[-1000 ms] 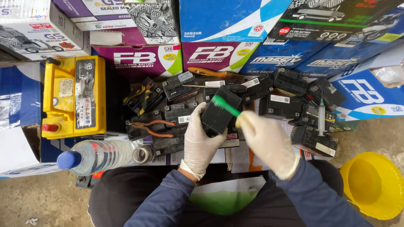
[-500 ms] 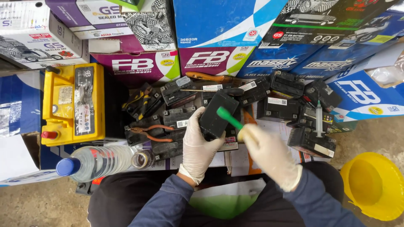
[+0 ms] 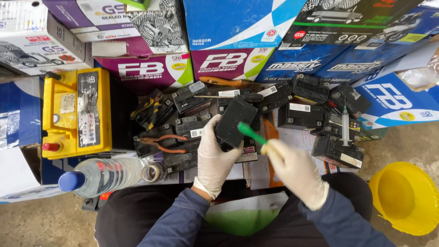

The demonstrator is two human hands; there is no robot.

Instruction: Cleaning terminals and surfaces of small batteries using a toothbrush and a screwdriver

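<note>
My left hand (image 3: 214, 158), in a white glove, grips a small black battery (image 3: 234, 121) and holds it tilted above a pile of similar black batteries (image 3: 302, 107). My right hand (image 3: 295, 171), also gloved, holds a green-handled brush (image 3: 250, 133) whose tip rests against the battery's right side. Both sleeves are dark blue. My lap shows below, with a green and white sheet on it.
A large yellow battery (image 3: 75, 112) lies at the left, a clear bottle with a blue cap (image 3: 103, 176) in front of it. Orange-handled pliers (image 3: 160, 142) and a syringe (image 3: 345, 126) rest on the pile. Battery boxes (image 3: 228, 32) line the back. A yellow bowl (image 3: 404, 199) sits at right.
The brush has slid down and right along the black battery. The battery has tilted slightly in my left hand. The view has shifted a little.
</note>
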